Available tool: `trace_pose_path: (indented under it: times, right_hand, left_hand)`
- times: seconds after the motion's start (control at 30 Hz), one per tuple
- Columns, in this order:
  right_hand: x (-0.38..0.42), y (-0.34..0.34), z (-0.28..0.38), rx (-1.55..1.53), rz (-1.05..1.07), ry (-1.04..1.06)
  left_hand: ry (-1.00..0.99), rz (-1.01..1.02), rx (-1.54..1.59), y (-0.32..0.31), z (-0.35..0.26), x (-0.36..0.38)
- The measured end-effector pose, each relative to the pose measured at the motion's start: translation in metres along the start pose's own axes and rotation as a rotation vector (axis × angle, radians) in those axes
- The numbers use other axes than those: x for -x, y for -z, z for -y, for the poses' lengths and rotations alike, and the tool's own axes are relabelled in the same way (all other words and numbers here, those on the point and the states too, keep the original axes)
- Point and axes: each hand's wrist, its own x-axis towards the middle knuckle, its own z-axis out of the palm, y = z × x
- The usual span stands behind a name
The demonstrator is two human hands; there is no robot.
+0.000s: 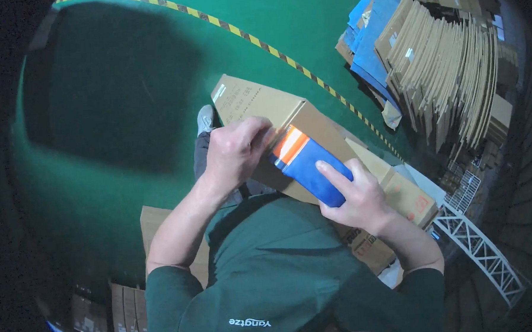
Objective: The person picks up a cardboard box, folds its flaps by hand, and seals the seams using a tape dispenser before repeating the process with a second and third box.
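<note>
My right hand (359, 191) is wrapped round a blue tape dispenser (316, 167) with an orange and white front end, its index finger stretched along the top. Close to that orange end, my left hand (238, 149) is closed in a pinch. What the left fingertips hold, I cannot tell; a brownish strip shows between them and the dispenser. Below both hands lies a long brown cardboard box (263, 104) with printed text and a white label on its far end. The hands and the dispenser hide part of its top.
Another carton (407, 195) with red marks lies to the right, near a white lattice frame (480, 245). Flattened cardboard sheets (440, 69) stand stacked at upper right beside blue sheets (373, 36). Yellow-black tape (279, 52) crosses the green floor. Boxes (127, 314) stand at lower left.
</note>
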Motion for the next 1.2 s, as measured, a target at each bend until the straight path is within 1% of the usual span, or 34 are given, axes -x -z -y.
trace_pose_path:
  times: [0.03, 0.1, 0.2, 0.33, 0.43, 0.53, 0.63, 0.73, 0.83, 0.93, 1.03, 1.1, 1.13, 1.2]
  right_hand:
    - [-0.001, 0.0, 0.0, -0.002, 0.007, -0.002]
    - [-0.001, 0.0, 0.0, -0.013, -0.031, 0.01]
    - [0.0, 0.001, 0.0, -0.004, -0.024, 0.009]
    - [0.001, 0.002, -0.001, 0.009, 0.004, 0.01]
    - [0.001, 0.005, -0.001, 0.007, 0.05, -0.007]
    - [0.0, 0.006, -0.001, 0.011, 0.061, -0.003]
    - [-0.001, 0.006, -0.001, -0.016, -0.003, 0.027]
    - [0.001, 0.004, -0.001, -0.004, 0.025, 0.002]
    - [-0.001, 0.005, 0.0, -0.01, -0.014, 0.005]
    - [-0.002, 0.005, -0.001, -0.004, 0.022, -0.003]
    - [-0.003, 0.004, -0.002, -0.019, 0.01, 0.005]
    - [-0.002, 0.005, -0.003, -0.03, 0.057, -0.011]
    - [-0.002, 0.005, -0.003, -0.033, 0.068, -0.012]
    - [-0.002, 0.006, -0.002, -0.028, 0.15, -0.054]
  left_hand:
    - [-0.037, -0.01, -0.001, 0.001, -0.002, 0.0]
    - [-0.205, 0.003, -0.08, 0.002, -0.015, 0.0]
    - [-0.28, -0.019, -0.212, -0.001, -0.033, 0.0]
    - [-0.266, 0.012, -0.31, -0.002, -0.046, 0.002]
    - [-0.265, -0.052, -0.365, 0.0, -0.045, 0.004]
    - [-0.217, -0.046, -0.39, 0.005, -0.045, 0.001]
    - [-0.217, -0.114, -0.407, 0.001, -0.044, -0.003]
    - [-0.202, -0.061, -0.363, -0.003, -0.052, -0.004]
    - [-0.278, 0.001, -0.389, -0.003, -0.063, -0.007]
    - [-0.361, 0.03, -0.432, 0.006, -0.066, -0.006]
    - [-0.518, -0.078, -0.251, 0.021, -0.059, -0.002]
    - [-0.622, -0.026, 0.023, 0.033, -0.049, 0.0]
    - [-0.646, -0.014, 0.089, 0.032, -0.039, -0.001]
    - [0.116, -0.257, 0.227, 0.018, -0.006, -0.01]
